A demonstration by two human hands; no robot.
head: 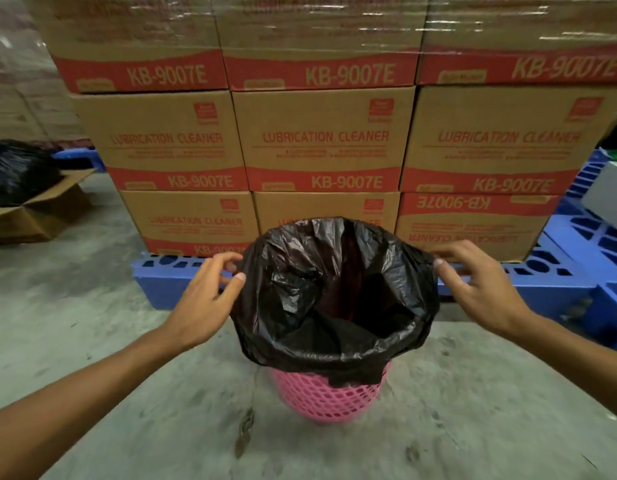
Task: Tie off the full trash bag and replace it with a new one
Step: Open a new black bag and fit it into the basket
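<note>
Both hands, left and right, are pinching opposite edges of the thin, limp, slippery-looking bag lining the pink bin, likely best gripped by its gathered rim.

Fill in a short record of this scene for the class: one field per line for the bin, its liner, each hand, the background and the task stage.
bin: pink mesh wastebasket, upright on the concrete floor
liner: black trash bag, folded over the near rim, far edge standing up loose
left hand: pinching the bag's left edge
right hand: fingers at the bag's right edge
background: stacked KB-9007E cartons on a blue pallet
far left: filled black bag in an open cardboard box
task stage: new liner being fitted
</note>
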